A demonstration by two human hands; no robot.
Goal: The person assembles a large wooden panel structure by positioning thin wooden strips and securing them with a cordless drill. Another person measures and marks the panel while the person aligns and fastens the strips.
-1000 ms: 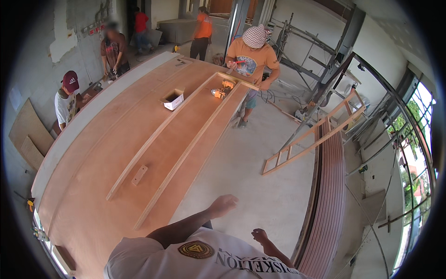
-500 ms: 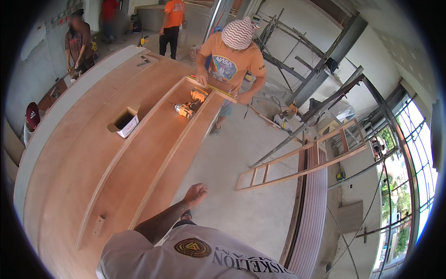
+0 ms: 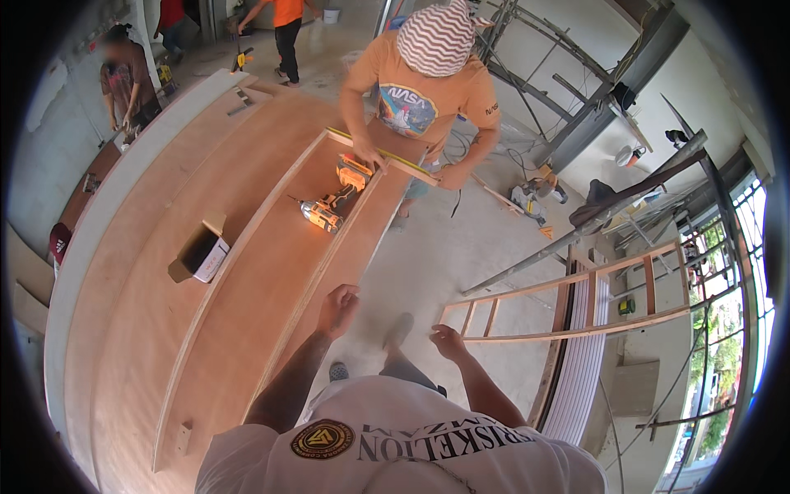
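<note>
My left hand (image 3: pixel 337 311) hangs by the near edge of a large brown plywood panel (image 3: pixel 255 337), its fingers loosely curled with nothing seen in them. To its right, over the floor, my right hand (image 3: pixel 447 342) has its fingers drawn together; a small pale spot shows at the tips, too small to name. A narrow wooden frame (image 3: pixel 288 317) of long strips lies on the panel. At its far end a co-worker (image 3: pixel 428 107) in an orange shirt holds a yellow tape measure (image 3: pixel 387 155) along the end piece with both hands. An orange cordless drill (image 3: pixel 322 216) lies inside the frame.
An open cardboard box (image 3: pixel 202 251) and a small wood block (image 3: pixel 184 436) are on the panel. A ladder-like wooden frame (image 3: pixel 568 329) leans at right, near metal scaffolding (image 3: pixel 592 218). A power saw (image 3: pixel 527 202) sits on the floor. Other people (image 3: pixel 130 86) stand behind.
My right hand has come into view. My left hand has moved slightly up beside the panel. The view has shifted, and the co-worker leans closer over the frame's end.
</note>
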